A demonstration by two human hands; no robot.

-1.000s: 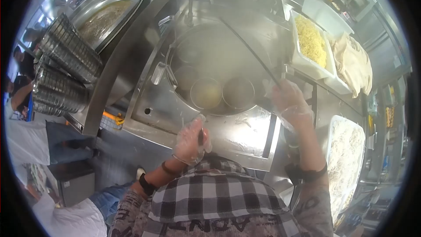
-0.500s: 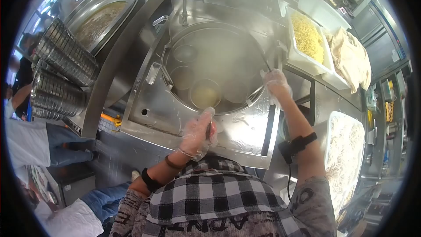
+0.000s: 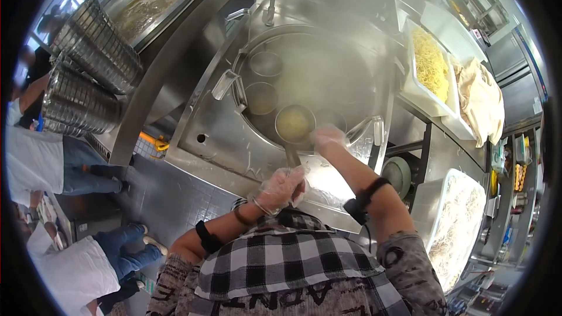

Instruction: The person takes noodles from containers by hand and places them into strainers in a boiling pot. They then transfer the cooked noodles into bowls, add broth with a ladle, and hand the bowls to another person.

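A big round pot (image 3: 366, 52) of steaming water is set into a steel counter. Several round noodle strainers sit in it, and the nearest strainer (image 3: 295, 124) holds pale yellow noodles. My left hand (image 3: 284, 188), in a clear plastic glove, is closed around that strainer's handle (image 3: 291, 155) at the front of the pot. My right hand (image 3: 329, 139), also gloved, is closed just right of the same strainer, over the pot's front rim. Steam and the hand itself hide what its fingers hold.
At the right stand a white bin of yellow noodles (image 3: 430, 67), a beige cloth (image 3: 479, 99) and a tub of pale noodles (image 3: 459, 222). A faucet (image 3: 269, 14) rises behind the pot. Stacked wire baskets (image 3: 96, 52) and a wide pan (image 3: 196, 9) are left. Co-workers (image 3: 79, 266) stand at the lower left.
My right hand has moved left and toward me, from the pot's right edge to beside the noodle strainer. The thin rod seen in it earlier no longer shows. My left hand keeps the handle.
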